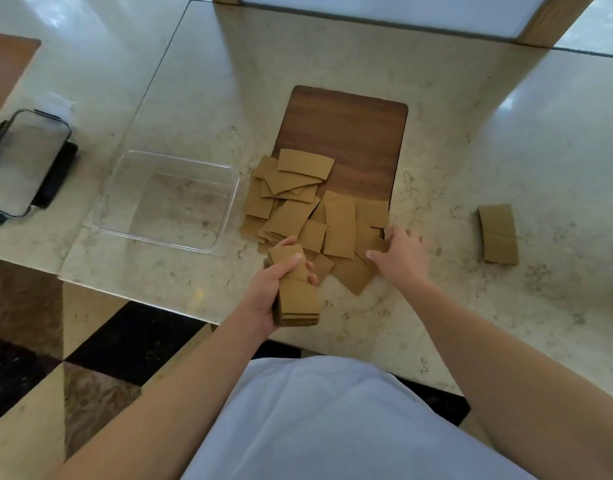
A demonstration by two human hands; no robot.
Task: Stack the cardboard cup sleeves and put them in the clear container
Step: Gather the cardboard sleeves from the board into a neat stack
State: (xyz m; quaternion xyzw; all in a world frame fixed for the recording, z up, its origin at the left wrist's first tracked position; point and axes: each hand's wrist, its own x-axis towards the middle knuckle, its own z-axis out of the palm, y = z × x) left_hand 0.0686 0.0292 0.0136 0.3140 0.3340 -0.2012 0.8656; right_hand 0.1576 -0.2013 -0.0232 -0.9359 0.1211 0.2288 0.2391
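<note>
A loose heap of brown cardboard cup sleeves lies on the marble counter, partly over a wooden board. My left hand grips a stack of sleeves near the counter's front edge. My right hand rests on the heap's right side, fingers spread on a flat sleeve. The clear container stands empty left of the heap. A separate small stack of sleeves lies at the right.
The container's lid, clear with black clips, lies at the far left of the counter. The counter's front edge runs diagonally, with a checkered floor below it. A wooden frame stands at the back.
</note>
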